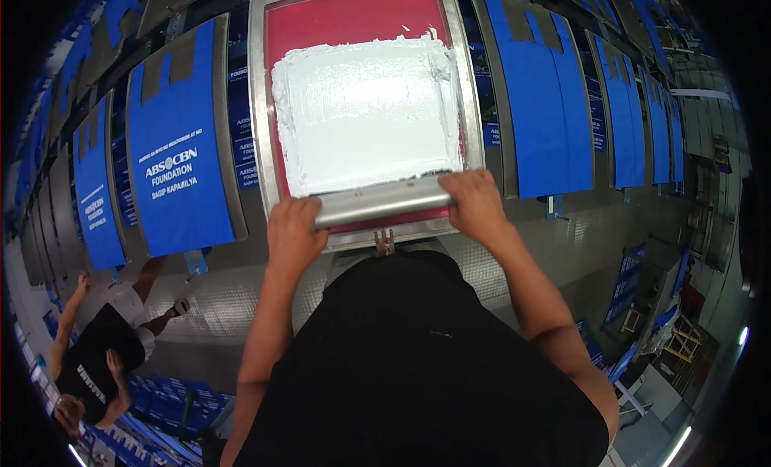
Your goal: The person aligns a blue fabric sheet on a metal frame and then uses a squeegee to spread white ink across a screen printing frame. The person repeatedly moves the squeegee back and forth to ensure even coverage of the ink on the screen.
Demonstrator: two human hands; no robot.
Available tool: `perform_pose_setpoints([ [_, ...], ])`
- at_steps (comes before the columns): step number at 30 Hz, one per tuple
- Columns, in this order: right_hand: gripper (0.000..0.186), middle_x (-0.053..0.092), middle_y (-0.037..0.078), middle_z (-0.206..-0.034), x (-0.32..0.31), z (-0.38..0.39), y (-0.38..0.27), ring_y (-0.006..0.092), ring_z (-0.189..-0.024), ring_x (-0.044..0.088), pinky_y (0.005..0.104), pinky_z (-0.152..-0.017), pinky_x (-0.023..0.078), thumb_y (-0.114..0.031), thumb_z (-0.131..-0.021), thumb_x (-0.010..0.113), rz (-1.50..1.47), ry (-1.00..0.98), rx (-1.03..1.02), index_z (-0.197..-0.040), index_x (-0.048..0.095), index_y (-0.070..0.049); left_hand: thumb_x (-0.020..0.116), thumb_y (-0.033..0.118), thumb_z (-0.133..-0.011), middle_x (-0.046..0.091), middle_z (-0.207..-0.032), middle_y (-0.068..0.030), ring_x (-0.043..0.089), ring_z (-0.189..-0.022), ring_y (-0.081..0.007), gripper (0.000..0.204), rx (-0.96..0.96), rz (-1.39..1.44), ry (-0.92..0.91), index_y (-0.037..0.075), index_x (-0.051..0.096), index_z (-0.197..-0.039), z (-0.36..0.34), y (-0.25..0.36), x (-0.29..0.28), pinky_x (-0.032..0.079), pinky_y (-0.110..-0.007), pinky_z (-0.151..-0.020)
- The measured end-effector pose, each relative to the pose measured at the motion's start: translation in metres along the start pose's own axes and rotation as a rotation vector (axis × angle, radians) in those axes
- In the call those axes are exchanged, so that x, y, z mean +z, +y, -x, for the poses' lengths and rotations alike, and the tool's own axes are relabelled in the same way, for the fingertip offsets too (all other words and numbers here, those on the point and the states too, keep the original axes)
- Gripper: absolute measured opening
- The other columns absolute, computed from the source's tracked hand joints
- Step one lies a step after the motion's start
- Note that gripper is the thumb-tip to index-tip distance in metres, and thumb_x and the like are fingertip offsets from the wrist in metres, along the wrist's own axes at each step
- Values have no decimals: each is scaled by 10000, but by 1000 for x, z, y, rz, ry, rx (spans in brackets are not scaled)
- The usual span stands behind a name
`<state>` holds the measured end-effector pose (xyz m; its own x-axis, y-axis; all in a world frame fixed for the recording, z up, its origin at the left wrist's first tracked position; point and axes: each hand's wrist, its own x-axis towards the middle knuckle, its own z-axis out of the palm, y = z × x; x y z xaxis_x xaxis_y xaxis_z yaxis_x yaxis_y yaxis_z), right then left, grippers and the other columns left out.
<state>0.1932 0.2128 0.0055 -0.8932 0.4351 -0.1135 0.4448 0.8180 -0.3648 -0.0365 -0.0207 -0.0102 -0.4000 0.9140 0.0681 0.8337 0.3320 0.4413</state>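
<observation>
A metal-handled squeegee (384, 203) lies across the near end of a screen printing frame (259, 106). My left hand (297, 230) is closed round its left end, and my right hand (476, 202) grips the right end. Thick white ink (365, 106) covers most of the red mesh (353, 19) beyond the squeegee, with rough ridges along its sides. The squeegee's blade edge is hidden. At the frame's near edge, close to my body, sits a small metal clamp or bracket (385, 242).
Blue fabric panels on boards stand in rows: a printed one (178, 138) at left, a plain one (540, 97) at right. Another person (100, 354) works at lower left. A textured grey walkway (217, 298) runs beneath. A wooden rack (684, 338) stands at lower right.
</observation>
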Motion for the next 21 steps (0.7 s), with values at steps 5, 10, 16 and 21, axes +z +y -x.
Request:
perform_pose_setpoints([
  [5, 436, 653, 116, -994, 25, 15, 0, 302, -956, 601, 468, -971, 386, 41, -582, 600, 16, 76, -8, -1006, 613, -60, 730, 9, -543, 650, -1018, -127, 594, -975, -317, 457, -64, 0, 19, 44, 641, -989, 21, 0, 31, 476, -405, -880],
  [10, 457, 663, 85, -996, 38, -45, 29, 289, -937, 602, 542, -1027, 319, 36, -582, 626, 54, 162, -12, -1021, 621, -95, 732, -13, -526, 663, -997, -122, 603, -925, -313, 462, -21, -33, 101, 57, 654, -975, -41, -40, 48, 497, -413, -831],
  [16, 305, 692, 72, -857, -8, -195, 70, 251, -894, 644, 530, -992, 352, -47, -685, 608, 251, 67, 20, -967, 679, -139, 741, 87, -650, 671, -913, -139, 635, -879, -350, 369, -143, -105, 102, 96, 694, -1016, -194, -75, 13, 517, -427, -769],
  [21, 393, 690, 64, -962, -12, -94, 32, 258, -950, 631, 554, -1085, 270, -3, -692, 597, 154, -39, 61, -1045, 673, -157, 749, 55, -621, 680, -973, -123, 635, -902, -334, 394, -110, -57, -12, 84, 685, -1009, -91, -48, 9, 518, -428, -780],
])
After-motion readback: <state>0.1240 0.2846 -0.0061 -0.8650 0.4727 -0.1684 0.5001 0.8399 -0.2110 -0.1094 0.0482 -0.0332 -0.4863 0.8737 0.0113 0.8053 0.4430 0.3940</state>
